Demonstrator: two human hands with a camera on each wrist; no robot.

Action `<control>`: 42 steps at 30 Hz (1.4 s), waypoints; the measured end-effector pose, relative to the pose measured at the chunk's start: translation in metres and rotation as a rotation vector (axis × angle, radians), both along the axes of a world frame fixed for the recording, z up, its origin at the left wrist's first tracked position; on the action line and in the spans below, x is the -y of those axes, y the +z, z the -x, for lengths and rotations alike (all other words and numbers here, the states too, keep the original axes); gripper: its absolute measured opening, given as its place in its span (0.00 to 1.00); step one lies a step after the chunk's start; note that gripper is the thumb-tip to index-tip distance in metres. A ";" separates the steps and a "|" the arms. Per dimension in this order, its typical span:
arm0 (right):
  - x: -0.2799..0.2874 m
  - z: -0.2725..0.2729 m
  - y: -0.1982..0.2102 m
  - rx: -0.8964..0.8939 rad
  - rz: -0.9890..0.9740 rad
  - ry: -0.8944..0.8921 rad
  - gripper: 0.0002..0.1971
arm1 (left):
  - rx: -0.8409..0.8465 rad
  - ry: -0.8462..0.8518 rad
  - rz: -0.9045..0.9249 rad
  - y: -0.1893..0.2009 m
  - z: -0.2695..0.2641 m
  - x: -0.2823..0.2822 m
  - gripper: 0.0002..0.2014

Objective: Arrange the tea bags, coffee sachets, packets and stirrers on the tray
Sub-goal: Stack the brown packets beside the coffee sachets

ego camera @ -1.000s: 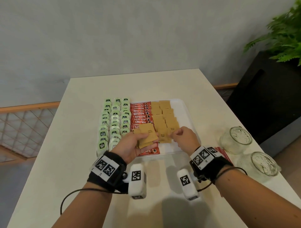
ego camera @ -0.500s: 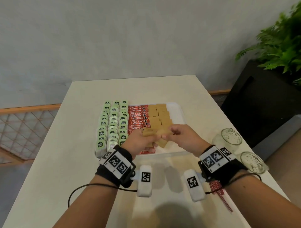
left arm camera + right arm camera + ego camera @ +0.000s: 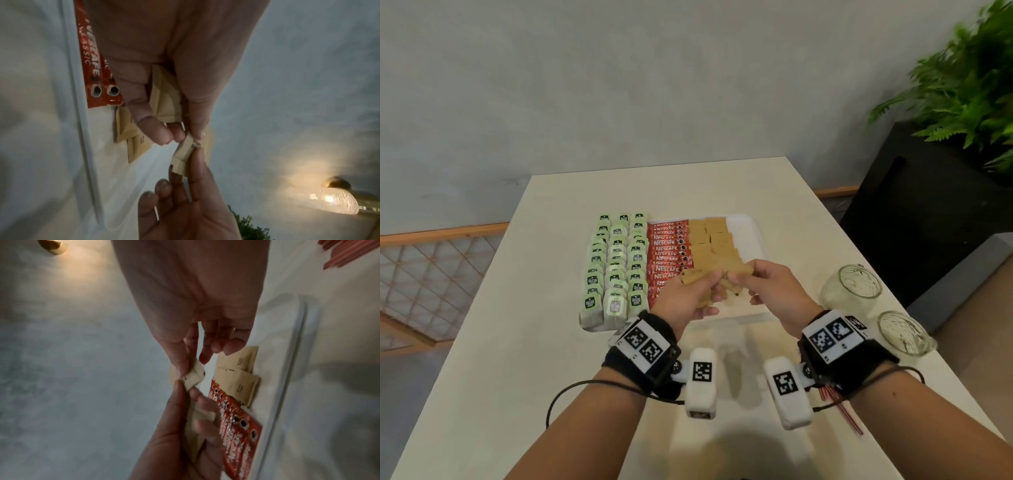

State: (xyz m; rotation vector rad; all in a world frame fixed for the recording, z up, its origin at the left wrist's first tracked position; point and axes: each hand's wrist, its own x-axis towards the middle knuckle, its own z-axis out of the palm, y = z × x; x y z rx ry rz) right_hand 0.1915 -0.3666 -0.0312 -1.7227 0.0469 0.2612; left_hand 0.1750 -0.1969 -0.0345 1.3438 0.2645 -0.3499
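Head, left-wrist and right-wrist views. I see both hands raised over the near end of the white tray (image 3: 748, 224), meeting at one shared grip. My left hand (image 3: 683, 299) clasps a small stack of brown packets (image 3: 697, 277) between thumb and curled fingers; the left-wrist view shows more packets of that stack tucked back in the palm. My right hand (image 3: 768, 291) pinches a single brown packet (image 3: 184, 155) between thumb and forefinger, at the point where it touches the left hand's stack; the remaining right fingers (image 3: 234, 344) hang loosely curled and hold nothing.

Directly beneath the grip lie the nearest brown packets already on the tray (image 3: 236, 379), in a double row running away from the hands. Just left of the grip sit the red coffee sachets (image 3: 669, 250), overlapped in a column; further left of them, three columns of green tea bags (image 3: 616, 263). Right of the grip, off the tray, two glass jars (image 3: 851, 286) stand on the table (image 3: 482, 377). Behind the right wrist, red stirrers (image 3: 840, 407) lie on the table.
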 end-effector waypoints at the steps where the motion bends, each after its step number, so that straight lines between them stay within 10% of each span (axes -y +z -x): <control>1: 0.003 0.000 -0.002 0.023 0.058 0.017 0.06 | -0.002 -0.003 -0.035 0.000 -0.001 -0.001 0.11; 11: 0.034 -0.029 -0.026 0.002 0.452 -0.025 0.08 | -0.247 -0.033 0.103 0.004 -0.019 -0.024 0.12; 17: 0.017 -0.040 -0.048 -0.178 0.303 -0.143 0.10 | -0.223 0.031 0.269 -0.005 -0.021 -0.044 0.15; 37: 0.010 -0.040 -0.025 -0.090 0.885 0.111 0.21 | -0.156 -0.058 0.295 -0.009 -0.013 -0.044 0.18; 42: -0.001 -0.021 -0.012 0.054 0.494 0.084 0.15 | -0.120 -0.069 0.239 -0.007 -0.009 -0.032 0.17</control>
